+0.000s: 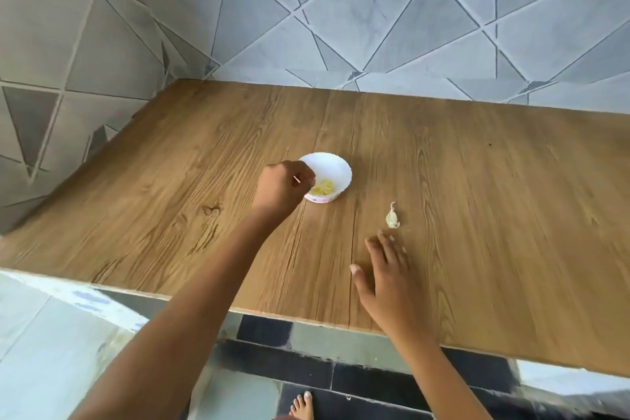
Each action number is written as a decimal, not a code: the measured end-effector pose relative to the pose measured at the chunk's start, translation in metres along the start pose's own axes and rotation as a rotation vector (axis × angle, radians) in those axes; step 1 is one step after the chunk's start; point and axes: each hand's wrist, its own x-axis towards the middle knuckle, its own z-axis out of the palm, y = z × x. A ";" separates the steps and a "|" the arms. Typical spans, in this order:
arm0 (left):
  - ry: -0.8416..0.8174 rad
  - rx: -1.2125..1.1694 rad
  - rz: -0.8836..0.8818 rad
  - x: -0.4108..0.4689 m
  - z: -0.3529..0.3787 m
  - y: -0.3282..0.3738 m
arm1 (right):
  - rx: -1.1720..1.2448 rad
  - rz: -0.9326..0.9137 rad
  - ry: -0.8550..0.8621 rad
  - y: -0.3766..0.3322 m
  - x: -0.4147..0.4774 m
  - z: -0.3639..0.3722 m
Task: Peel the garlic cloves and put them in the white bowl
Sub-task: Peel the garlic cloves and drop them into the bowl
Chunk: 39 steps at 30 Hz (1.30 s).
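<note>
A garlic clove (392,216), judged light and papery, is seen right of centre, best pinched by its sides; right hand (383,278) spread below it, left hand (279,187) curled at the white bowl (337,167), grasp unclear.

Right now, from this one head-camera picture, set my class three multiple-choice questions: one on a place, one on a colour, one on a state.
1. Where is the loose garlic piece relative to the white bowl? A inside it; B on the table to its right; C on the floor.
2. What colour are the cloves in the bowl? A yellow; B red; C black.
3. How is the right hand? A a fist; B fingers spread, holding nothing; C gripping the bowl.
Key: 1 B, it lies on bare wood apart from the bowl. 2 A, pale yellow pieces show against the white wall. 3 B, its fingers are straight above the table.
</note>
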 end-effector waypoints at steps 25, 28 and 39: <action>-0.524 -0.038 -0.041 0.012 0.099 0.052 | 0.531 0.421 -0.060 0.049 0.089 -0.043; -0.538 -0.245 -0.186 0.006 0.098 0.051 | 0.628 0.420 -0.136 0.056 0.093 -0.046; -0.447 -0.708 -0.434 -0.007 0.092 0.070 | 1.051 0.315 -0.011 0.054 0.078 -0.053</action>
